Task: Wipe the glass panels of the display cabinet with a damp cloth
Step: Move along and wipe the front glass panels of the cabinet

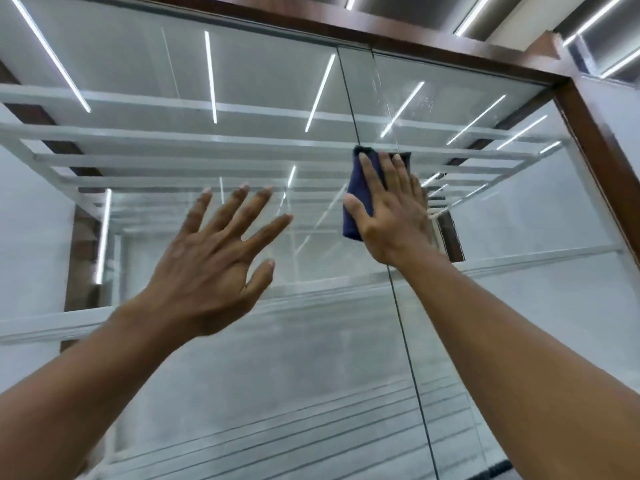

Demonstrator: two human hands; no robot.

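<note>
Two tall glass panels of the display cabinet fill the head view, the left panel point(194, 358) and the right panel point(519, 237), meeting at a dark vertical seam. My right hand point(391, 216) lies flat with its palm pressing a folded dark blue cloth point(356, 199) against the glass at that seam, high up. Part of the cloth shows to the left of and above the fingers. My left hand point(214, 265) is raised with fingers spread, holding nothing, in front of the left panel; I cannot tell whether it touches the glass.
A dark wooden frame point(595, 140) borders the cabinet along the top and down the right side. White shelves point(173, 143) show behind the glass. Bright ceiling light strips reflect in the panels. Water droplets speckle the upper right glass point(429, 102).
</note>
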